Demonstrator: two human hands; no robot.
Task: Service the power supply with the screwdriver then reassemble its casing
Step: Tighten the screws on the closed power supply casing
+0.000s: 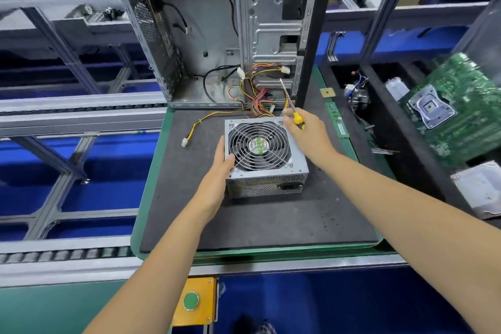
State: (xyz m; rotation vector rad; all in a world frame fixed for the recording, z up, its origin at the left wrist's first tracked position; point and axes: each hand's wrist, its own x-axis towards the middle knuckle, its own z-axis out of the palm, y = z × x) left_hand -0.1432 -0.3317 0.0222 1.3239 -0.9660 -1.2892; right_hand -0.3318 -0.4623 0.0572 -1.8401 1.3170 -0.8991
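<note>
- Power supply sits fan-side up near the middle of the dark mat, mesh end with the mains socket facing the person. Casing looks closed; fan grille in place.
- Left hand lies against the unit's left wall, fingers fairly straight, thumb over the near-left top edge. Judged to be bracing the box so it does not slide or turn under tool pressure.
- Right hand is curled round the yellow handle of the screwdriver, at the unit's far-right corner. Shaft points up and away, tip not on any screw, so the tool is carried, not yet applied. Fingertips reach toward the corner grille screw; contact cannot be told.
- Wire bundle runs from the unit's far side into the open computer case standing just behind. Loose connectors lie close to the far edge and could snag the shaft.
- One yellow-black lead trails left across the mat, apart from the left hand.
- Right of the mat: memory stick and a small chip on the green border, then bins holding a motherboard.
- Green push button on a yellow plate at the near edge.
</note>
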